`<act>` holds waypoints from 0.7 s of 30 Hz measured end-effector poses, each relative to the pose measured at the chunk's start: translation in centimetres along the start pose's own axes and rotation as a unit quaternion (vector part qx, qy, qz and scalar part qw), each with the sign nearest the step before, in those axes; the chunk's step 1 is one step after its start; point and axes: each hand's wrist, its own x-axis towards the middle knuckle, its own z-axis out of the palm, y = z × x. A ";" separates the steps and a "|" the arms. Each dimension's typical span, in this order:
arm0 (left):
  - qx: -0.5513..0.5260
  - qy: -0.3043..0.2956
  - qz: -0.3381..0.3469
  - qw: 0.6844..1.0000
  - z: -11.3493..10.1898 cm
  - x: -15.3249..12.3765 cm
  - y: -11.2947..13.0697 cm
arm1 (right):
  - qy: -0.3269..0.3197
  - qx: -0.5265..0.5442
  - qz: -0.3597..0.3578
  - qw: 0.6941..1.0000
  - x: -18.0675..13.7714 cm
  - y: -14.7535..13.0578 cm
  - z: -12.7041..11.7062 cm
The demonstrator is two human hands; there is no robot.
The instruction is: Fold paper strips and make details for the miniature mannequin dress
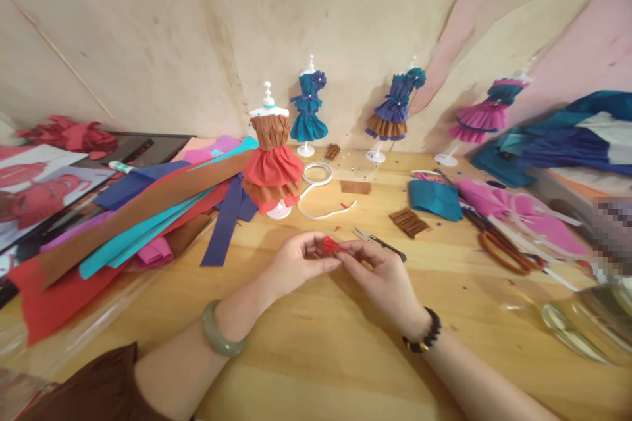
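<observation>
Between my two hands is a small pleated piece of red paper or cloth, gathered at its right end. My left hand has fingers and thumb closed on its left side. From the right, my right hand pinches the narrow gathered end. Just beyond the hands stands a small white dress form wearing a brown bodice and a red and brown tiered skirt. Thread snips lie on the wooden table behind my right hand, partly hidden by it.
Three dressed mini forms stand along the wall. Coloured strips are heaped at left. White cord, pleated brown pieces, a teal folded piece and orange-handled scissors lie beyond; a glass container stands at right.
</observation>
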 end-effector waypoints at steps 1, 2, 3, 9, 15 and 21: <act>0.005 0.008 0.006 1.000 0.0 0.0 0.0 | -0.005 0.012 0.011 1.000 0.0 0.0 0.0; 0.006 0.016 0.012 1.000 0.0 0.1 0.0 | -0.010 0.019 0.018 1.000 0.0 0.0 0.0; 0.004 0.023 0.016 1.000 -0.1 0.1 0.0 | -0.015 0.023 0.023 0.999 0.0 0.0 0.0; 0.004 0.014 0.021 1.000 -0.2 0.2 0.1 | -0.041 0.055 0.053 0.996 0.0 -0.4 -0.2; 0.006 0.000 0.004 1.000 -0.4 0.1 0.1 | -0.041 0.078 0.106 0.990 0.4 -0.3 -0.5; -0.024 0.014 -0.007 1.000 -0.6 0.1 0.4 | -0.036 0.080 0.119 0.989 0.6 0.0 -0.8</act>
